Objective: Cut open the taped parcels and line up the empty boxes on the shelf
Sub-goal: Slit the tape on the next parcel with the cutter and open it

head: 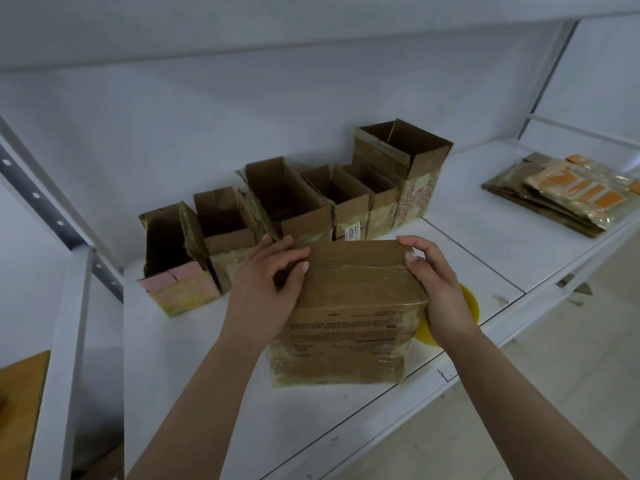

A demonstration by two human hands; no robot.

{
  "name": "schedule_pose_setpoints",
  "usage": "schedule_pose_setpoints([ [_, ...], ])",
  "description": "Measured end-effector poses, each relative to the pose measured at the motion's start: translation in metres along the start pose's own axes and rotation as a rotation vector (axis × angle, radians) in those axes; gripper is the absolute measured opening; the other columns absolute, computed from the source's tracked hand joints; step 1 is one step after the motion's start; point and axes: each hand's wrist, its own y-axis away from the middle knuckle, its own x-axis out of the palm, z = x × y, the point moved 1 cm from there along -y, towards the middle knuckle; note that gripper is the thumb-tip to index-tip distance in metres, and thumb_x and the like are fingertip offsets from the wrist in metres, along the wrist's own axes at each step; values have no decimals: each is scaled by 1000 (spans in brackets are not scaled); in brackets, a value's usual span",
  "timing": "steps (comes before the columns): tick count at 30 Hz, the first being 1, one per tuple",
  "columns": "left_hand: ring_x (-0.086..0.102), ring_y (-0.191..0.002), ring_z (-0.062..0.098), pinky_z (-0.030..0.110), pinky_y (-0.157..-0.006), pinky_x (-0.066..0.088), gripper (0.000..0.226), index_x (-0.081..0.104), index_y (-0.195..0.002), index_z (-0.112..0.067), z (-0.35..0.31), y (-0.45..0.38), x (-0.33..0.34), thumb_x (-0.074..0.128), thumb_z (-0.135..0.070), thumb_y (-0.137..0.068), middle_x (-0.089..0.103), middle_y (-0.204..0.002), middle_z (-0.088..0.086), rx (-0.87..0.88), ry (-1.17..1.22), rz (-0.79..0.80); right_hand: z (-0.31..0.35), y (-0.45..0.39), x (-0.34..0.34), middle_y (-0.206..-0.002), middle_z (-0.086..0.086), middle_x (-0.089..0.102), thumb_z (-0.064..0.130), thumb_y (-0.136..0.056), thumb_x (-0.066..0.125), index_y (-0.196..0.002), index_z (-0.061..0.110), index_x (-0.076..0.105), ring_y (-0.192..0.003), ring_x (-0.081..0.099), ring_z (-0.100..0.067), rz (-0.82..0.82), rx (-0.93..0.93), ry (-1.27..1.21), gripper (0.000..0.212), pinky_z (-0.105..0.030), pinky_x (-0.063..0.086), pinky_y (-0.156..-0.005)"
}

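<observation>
Standing on the white shelf (207, 393) near its front edge, taped parcel (349, 306) upright, sealed top up, printed face turned toward the camera. Long axis apparently running left to right across the shelf, though hard to be sure at this wide angle. Strips of clear tape crossing the top and wrapping the lower part.

Clamped from both sides. Left hand (266, 289) pressed against the left upper edge, fingers curled over the top corner, thumb lying across the lid, forearm coming up from bottom left. Right hand (436, 285) wrapped round the right upper corner, fingertips hooked over the lid, palm flat to the side wall, forearm reaching in from bottom right. Both wrists fairly straight, both hands gripping cardboard and nothing else.

Just behind the parcel, row of opened boxes (287, 202) lined up along the back, flaps up, mouths facing the ceiling, running from lower left to upper right. Pink-flapped box (173, 271) at the left end, tall box (405, 168) at the right end.

Peeking out beside the right wrist, a yellow round object (469, 306), mostly hidden. Further right on the shelf, well apart, a flat stack of cardboard and orange-printed packets (571, 192). Grey perforated upright (48, 209) at left.
</observation>
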Motion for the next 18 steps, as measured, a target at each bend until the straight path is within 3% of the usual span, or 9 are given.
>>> schedule_pose_setpoints([
  [3, 30, -142, 10, 22, -113, 15, 29, 66, -123, -27, 1, 0, 0, 61, -26, -95, 54, -140, -6, 1, 11, -12, -5, 5, -26, -124, 3, 62, 43, -95, 49, -137, 25, 53, -114, 60, -11, -79, -124, 212, 45, -25, 50, -91],
  [5, 28, -141, 6, 21, -113, 15, 29, 66, -123, -27, 2, 0, 1, 61, -26, -94, 53, -141, -6, -1, 24, -13, -15, 7, -52, -123, 3, 62, 45, -87, 52, -132, 24, 54, -116, 58, -18, -94, -76, 409, 50, -33, 48, -94],
  [7, 26, -138, 1, 21, -112, 15, 29, 66, -123, -27, 3, 0, 2, 61, -26, -94, 53, -141, -7, -9, 34, -18, -27, 6, -74, -120, 4, 63, 42, -79, 56, -125, 24, 55, -115, 58, -23, 11, 73, 691, 50, -37, 48, -93],
  [9, 25, -137, 0, 21, -112, 15, 29, 67, -122, -27, 3, -1, 2, 61, -26, -94, 53, -141, -7, -20, 45, -28, -40, 6, -83, -132, 2, 59, 47, -77, 58, -133, 25, 52, -125, 53, -25, 218, 238, 952, 60, -41, 42, -104],
  [12, 25, -136, -3, 21, -112, 16, 28, 67, -121, -29, 2, 0, 3, 61, -26, -94, 53, -140, -9, -22, 57, -28, -64, 5, -88, -150, 6, 42, 60, -74, 56, -146, 30, 34, -142, 33, -22, 414, 186, 1428, 81, -41, 17, -120],
  [15, 25, -135, -4, 19, -111, 16, 27, 67, -120, -32, 3, 1, 2, 61, -26, -94, 53, -139, -11, -22, 66, -28, -70, 4, -86, -152, 7, 40, 42, -91, 57, -150, 34, 25, -143, 31, -17, 314, 77, 1653, 67, -39, 11, -122],
  [18, 24, -135, -4, 19, -112, 15, 27, 66, -120, -33, 3, 0, 1, 61, -29, -94, 53, -140, -11, -29, 56, -15, -59, -1, -92, -141, 4, 53, 35, -94, 58, -144, 32, 41, -136, 42, -18, 227, 73, 1630, 53, -36, 17, -119],
])
